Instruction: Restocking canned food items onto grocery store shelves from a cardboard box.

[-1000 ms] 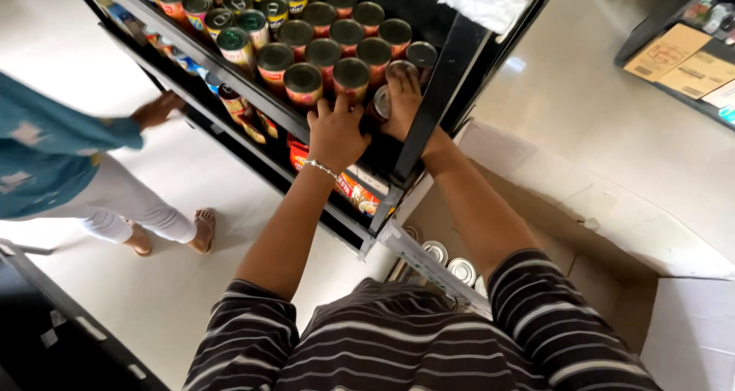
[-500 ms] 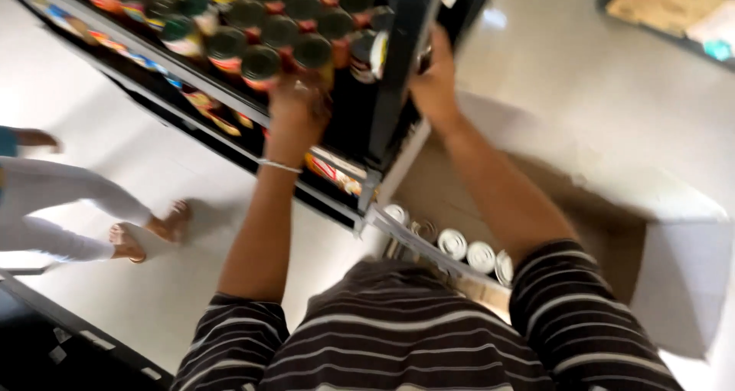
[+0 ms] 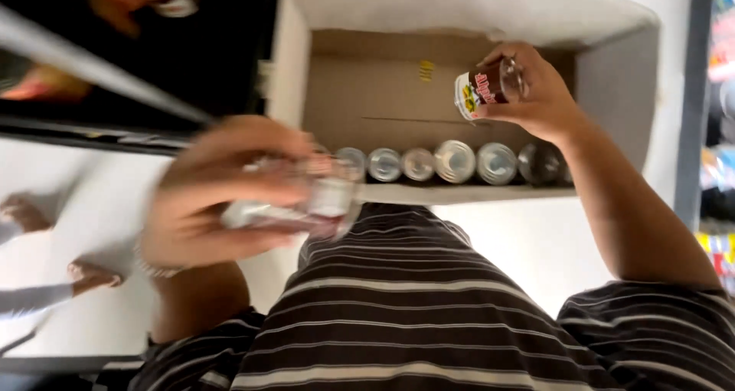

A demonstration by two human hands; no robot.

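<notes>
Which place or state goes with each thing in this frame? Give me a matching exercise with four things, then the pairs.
Things:
1. left hand
2. right hand
3. cardboard box
4. row of cans

Places or states:
A. open, on the floor below the person
B. blurred, gripping a can lying sideways
C. standing along the near wall of the box, silver tops up
D. over the box, gripping a brown-labelled can

Pairs: 1-B, 2-D, 3-A, 4-C
</notes>
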